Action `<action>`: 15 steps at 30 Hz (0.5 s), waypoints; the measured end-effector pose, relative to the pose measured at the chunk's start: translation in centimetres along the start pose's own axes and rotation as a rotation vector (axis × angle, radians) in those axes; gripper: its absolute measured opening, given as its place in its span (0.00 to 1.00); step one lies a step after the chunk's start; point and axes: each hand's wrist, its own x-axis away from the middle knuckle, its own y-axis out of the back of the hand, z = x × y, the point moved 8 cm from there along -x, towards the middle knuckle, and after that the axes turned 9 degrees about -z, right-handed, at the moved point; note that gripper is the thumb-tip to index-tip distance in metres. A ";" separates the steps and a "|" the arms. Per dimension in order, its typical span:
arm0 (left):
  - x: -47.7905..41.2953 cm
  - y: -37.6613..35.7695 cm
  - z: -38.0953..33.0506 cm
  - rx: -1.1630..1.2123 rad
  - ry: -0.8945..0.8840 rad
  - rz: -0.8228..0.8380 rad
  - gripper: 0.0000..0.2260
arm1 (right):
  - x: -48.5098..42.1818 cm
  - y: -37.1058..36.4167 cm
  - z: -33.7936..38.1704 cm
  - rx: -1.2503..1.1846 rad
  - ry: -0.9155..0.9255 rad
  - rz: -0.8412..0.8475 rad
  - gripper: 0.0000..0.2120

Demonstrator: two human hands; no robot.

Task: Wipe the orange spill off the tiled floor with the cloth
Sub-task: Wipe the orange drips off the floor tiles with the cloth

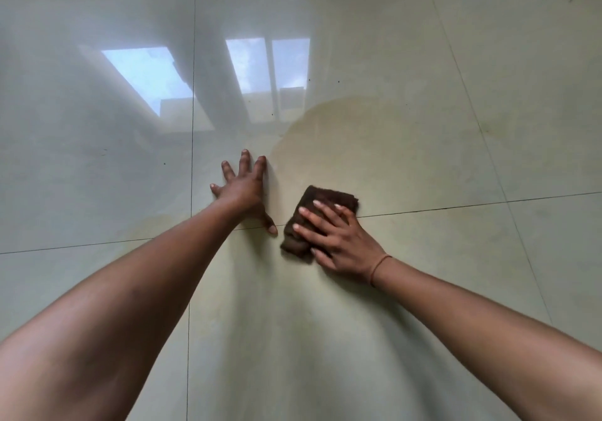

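At frame centre the right hand (pixel 338 241) presses flat, fingers spread, on the brown cloth (pixel 321 215), while the left hand (pixel 244 189) rests splayed and empty on the tiled floor (pixel 423 290) below the faint orange spill (pixel 358 140).

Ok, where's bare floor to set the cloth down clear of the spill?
Free: the tiles left of the left hand past the grout line, and the near floor between both forearms. Crowded: beyond the right hand pressing the cloth, where the orange spill film spreads.
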 end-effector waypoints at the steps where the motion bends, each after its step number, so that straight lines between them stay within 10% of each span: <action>1: 0.1 0.1 0.0 -0.001 0.001 -0.002 0.70 | 0.9 0.5 -0.8 0.009 0.083 -0.001 0.25; 6: 0.1 -0.1 -0.1 0.002 0.013 0.000 0.70 | 2.4 2.0 -5.3 -0.016 -0.783 -0.217 0.26; 11: 0.5 0.1 -0.3 -0.011 0.000 -0.005 0.69 | 3.5 0.4 2.5 -0.034 0.114 -0.018 0.25; 15: 0.9 1.2 -3.9 -0.332 -0.336 -0.137 0.70 | 4.6 2.5 -8.5 -0.024 -0.821 -0.196 0.26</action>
